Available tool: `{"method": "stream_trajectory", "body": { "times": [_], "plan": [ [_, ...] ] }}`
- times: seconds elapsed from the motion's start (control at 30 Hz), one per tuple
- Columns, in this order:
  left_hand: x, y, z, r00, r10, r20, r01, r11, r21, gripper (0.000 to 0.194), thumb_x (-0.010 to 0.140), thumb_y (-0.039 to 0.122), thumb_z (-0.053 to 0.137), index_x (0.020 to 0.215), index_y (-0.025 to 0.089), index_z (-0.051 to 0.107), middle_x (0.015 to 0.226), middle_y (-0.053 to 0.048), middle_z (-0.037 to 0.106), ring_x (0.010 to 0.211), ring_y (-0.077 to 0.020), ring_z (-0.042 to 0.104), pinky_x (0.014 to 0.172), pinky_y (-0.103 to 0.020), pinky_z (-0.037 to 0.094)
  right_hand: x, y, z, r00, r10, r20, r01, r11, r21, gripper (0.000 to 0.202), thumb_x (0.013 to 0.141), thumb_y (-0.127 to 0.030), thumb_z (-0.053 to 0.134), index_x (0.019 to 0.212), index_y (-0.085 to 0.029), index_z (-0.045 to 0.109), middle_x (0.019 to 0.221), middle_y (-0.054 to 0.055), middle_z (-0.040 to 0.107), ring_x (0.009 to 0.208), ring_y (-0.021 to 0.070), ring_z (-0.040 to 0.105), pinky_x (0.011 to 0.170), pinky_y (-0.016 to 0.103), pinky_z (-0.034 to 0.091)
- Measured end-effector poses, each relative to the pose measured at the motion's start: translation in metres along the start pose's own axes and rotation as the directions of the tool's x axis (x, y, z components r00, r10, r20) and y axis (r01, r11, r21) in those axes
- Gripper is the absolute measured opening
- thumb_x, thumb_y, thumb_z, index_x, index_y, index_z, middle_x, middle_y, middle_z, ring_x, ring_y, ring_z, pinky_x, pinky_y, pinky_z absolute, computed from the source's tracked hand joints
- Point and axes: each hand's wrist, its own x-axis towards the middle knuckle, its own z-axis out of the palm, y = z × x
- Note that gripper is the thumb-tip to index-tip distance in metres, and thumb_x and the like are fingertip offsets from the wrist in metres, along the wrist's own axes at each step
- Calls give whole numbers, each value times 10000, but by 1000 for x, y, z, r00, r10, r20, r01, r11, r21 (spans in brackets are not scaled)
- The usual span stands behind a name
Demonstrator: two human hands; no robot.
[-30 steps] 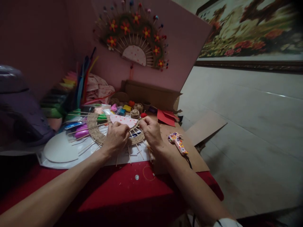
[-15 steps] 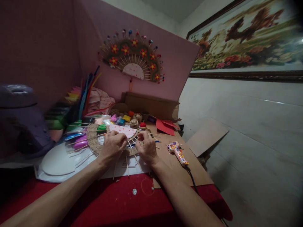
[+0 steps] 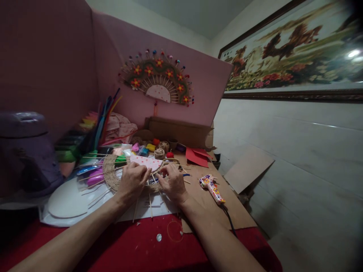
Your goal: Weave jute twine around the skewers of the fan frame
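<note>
A half-round fan frame of thin sticks, woven with brown twine, lies before me, with a dotted white piece at its inner edge. My left hand is closed over the frame's middle, its fingers curled round the sticks and weave. Just to the right, my right hand pinches with bent fingers close to the sticks. What lies between those fingertips is too small to make out. Bare stick ends poke out below the hands, and a loop of brown cord shows behind the right hand.
A flower-patterned glue gun with a black cord lies on cardboard at right. Twine balls, red sheets and colourful clay packs stand behind. At left are a white disc and a purple container. A finished fan hangs ahead.
My right hand has shifted slightly left and its fingers have moved nearer the left hand. The left hand keeps its hold. The whole view has tilted a little.
</note>
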Motion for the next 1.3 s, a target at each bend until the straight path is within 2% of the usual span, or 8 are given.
{"method": "stream_trajectory", "body": {
  "times": [0.2,0.47,0.7,0.97,1.3],
  "plan": [
    [1,0,-1,999,-34,11,35,998,-55,267,863,269,404,720,181,611,749,-70,603,822,-227,518,765,-373,352,0,4,1,1000,-3,-10,3,1000,-1,171,709,-105,481,842,-211,505,790,38,576,766,194,533,698,306,436],
    [0,-1,2,999,-26,37,28,999,-46,263,870,286,410,738,179,610,769,-70,597,834,-227,518,783,-380,356,1,5,-1,999,4,-42,-5,999,-38,178,692,-102,473,836,-204,493,767,27,563,733,178,527,690,291,429],
    [-2,-2,5,1000,7,19,-6,998,-63,261,857,289,446,688,174,609,736,-66,585,834,-232,505,795,-388,348,1,5,-2,999,-21,-31,18,996,-88,14,820,-210,517,813,-197,515,752,30,568,731,178,522,676,286,403],
    [-3,-1,5,999,27,17,-27,999,-34,258,858,295,473,689,173,624,726,-66,587,831,-232,508,796,-386,348,1,6,-3,999,-47,10,48,994,-94,43,817,-159,532,802,-195,552,801,45,612,801,196,542,725,303,403],
    [-4,-2,6,999,46,26,-46,999,-8,248,858,288,498,672,172,614,730,-67,597,841,-235,501,780,-380,349,2,5,-4,998,-65,19,66,992,-107,42,828,-173,538,803,-190,567,807,53,611,811,204,537,731,311,403]
  ]
}}
